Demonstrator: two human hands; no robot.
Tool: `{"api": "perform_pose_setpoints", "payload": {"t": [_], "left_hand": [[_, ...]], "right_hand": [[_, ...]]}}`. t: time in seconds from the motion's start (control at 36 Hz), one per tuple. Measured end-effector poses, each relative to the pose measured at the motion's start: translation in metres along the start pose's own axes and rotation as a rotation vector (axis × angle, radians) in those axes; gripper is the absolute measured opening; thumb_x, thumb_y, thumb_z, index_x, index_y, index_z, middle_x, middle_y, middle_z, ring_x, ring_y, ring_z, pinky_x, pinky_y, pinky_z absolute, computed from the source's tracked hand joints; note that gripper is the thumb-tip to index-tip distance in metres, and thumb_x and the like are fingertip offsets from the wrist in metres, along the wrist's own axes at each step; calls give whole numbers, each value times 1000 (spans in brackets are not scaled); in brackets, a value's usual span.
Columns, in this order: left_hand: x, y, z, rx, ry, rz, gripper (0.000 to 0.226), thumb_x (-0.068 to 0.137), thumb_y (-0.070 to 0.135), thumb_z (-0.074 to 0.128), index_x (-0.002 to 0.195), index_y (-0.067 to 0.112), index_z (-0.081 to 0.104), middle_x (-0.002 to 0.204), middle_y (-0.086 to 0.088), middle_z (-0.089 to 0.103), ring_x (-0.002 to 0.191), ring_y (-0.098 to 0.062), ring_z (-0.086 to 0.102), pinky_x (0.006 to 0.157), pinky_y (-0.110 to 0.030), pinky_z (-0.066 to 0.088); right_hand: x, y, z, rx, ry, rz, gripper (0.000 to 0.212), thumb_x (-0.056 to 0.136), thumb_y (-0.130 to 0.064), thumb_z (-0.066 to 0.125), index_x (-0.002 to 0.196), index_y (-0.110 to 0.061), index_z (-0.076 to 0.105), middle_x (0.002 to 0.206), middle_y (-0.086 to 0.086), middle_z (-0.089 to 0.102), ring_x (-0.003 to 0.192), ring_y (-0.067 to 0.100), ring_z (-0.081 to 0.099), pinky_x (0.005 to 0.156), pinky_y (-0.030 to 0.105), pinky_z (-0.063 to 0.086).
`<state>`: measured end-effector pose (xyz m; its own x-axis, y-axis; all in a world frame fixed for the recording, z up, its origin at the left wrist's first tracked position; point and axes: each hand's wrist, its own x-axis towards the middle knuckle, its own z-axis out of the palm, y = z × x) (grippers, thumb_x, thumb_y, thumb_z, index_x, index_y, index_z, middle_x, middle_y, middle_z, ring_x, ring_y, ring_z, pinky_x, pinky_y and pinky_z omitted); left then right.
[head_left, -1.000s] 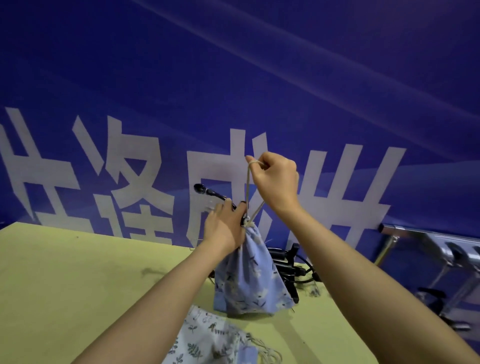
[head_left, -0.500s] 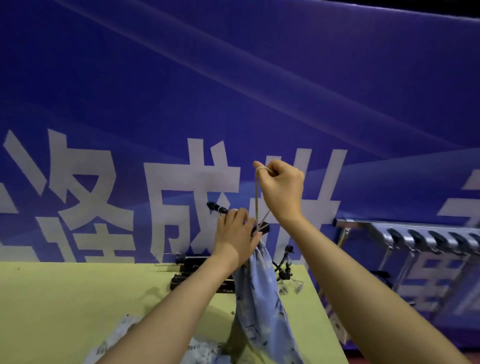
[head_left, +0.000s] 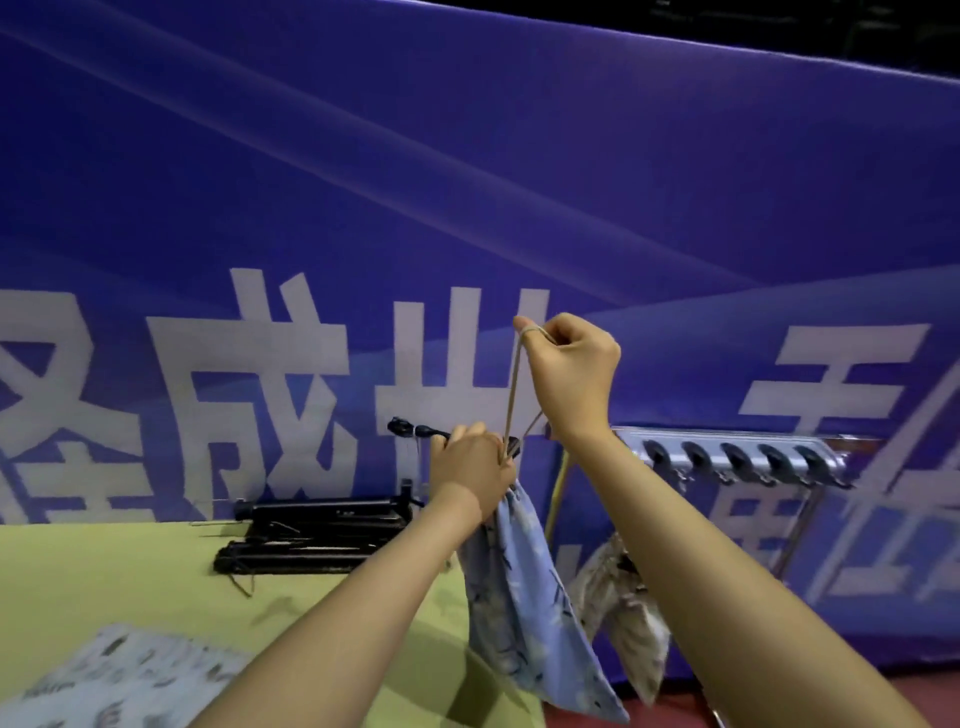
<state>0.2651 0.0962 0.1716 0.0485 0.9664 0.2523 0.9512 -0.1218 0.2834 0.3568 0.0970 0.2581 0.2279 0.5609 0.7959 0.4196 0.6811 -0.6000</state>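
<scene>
A second ago the blue bag (head_left: 524, 597) sat on the table (head_left: 104, 571). Now it hangs past the table's edge, and a hook rack (head_left: 841, 460) has come into sight, so I think hanging it up comes next. My left hand (head_left: 475, 467) squeezes the bag's neck, where a black handle (head_left: 415, 430) pokes out. My right hand (head_left: 571, 374) holds the cord (head_left: 514, 395) and pulls it up tight. I count one blue bag, one cord, five hooks (head_left: 696, 454), one tan bag (head_left: 623, 613) under the rack, and one flowery bag (head_left: 119, 675) lying on the table.
</scene>
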Motion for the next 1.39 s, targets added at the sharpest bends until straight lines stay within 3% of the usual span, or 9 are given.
{"api": "perform_pose_setpoints", "payload": {"t": [0.19, 0.33, 0.44, 0.64, 0.81, 0.92, 1.06, 1.28, 1.39], "left_hand": [[-9, 81, 38, 18, -16, -78, 47, 89, 61, 43, 99, 19, 63, 115, -4, 56, 116, -28, 41, 96, -39, 31], [-16, 120, 66, 47, -161, -9, 63, 80, 74, 41, 101, 19, 63, 115, -5, 56, 117, -29, 39, 95, -40, 30], [-24, 138, 87, -27, -231, 45, 56, 85, 68, 41, 97, 18, 66, 112, -7, 57, 114, -29, 42, 89, -37, 29], [-27, 153, 121, -277, -257, 30, 35, 90, 50, 51, 88, 18, 66, 95, -5, 68, 99, -28, 59, 84, -36, 31], [-17, 160, 147, -534, -320, -9, 23, 86, 33, 64, 93, 12, 70, 90, -9, 72, 93, -29, 65, 81, -37, 51], [-15, 169, 161, -616, -401, 21, 21, 89, 24, 63, 88, 3, 69, 73, -5, 64, 79, -22, 60, 66, -28, 41], [-8, 183, 184, -612, -431, 15, 21, 87, 24, 63, 79, 5, 65, 70, -7, 63, 75, -27, 62, 70, -38, 49], [13, 218, 220, -655, -437, -48, 23, 89, 19, 61, 70, 5, 60, 58, -3, 50, 57, -19, 44, 56, -27, 32], [26, 242, 240, -694, -389, -129, 20, 89, 20, 60, 74, 7, 61, 61, -4, 51, 62, -22, 46, 55, -28, 32]], "right_hand": [[8, 44, -80, -71, -74, 109, 53, 85, -26, 68, 50, -14, 29, 45, -1, 27, 50, 14, 21, 50, 35, 27], [-5, 85, -124, -235, -185, 232, 53, 82, -39, 66, 50, -8, 38, 43, -1, 31, 47, 14, 27, 50, 32, 30], [-26, 117, -147, -332, -248, 314, 49, 79, -36, 68, 49, -13, 36, 43, 0, 28, 52, 18, 25, 52, 36, 36], [-57, 149, -179, -443, -279, 425, 57, 80, -39, 69, 44, -15, 31, 39, -1, 31, 48, 15, 30, 52, 31, 29], [-76, 168, -196, -552, -294, 491, 57, 83, -40, 65, 43, -17, 31, 40, -1, 30, 48, 17, 32, 49, 30, 24], [-85, 186, -207, -602, -290, 510, 56, 85, -43, 64, 49, -14, 31, 43, -1, 29, 50, 20, 32, 47, 30, 23], [-92, 206, -220, -609, -299, 553, 57, 86, -38, 63, 48, -17, 27, 42, -3, 26, 44, 16, 28, 46, 28, 21], [-81, 263, -247, -574, -359, 599, 54, 86, -33, 64, 50, -14, 28, 43, -1, 25, 46, 18, 27, 49, 30, 26], [-66, 298, -261, -529, -441, 568, 56, 87, -32, 64, 51, -17, 25, 44, -2, 23, 48, 17, 24, 50, 30, 23]]}}
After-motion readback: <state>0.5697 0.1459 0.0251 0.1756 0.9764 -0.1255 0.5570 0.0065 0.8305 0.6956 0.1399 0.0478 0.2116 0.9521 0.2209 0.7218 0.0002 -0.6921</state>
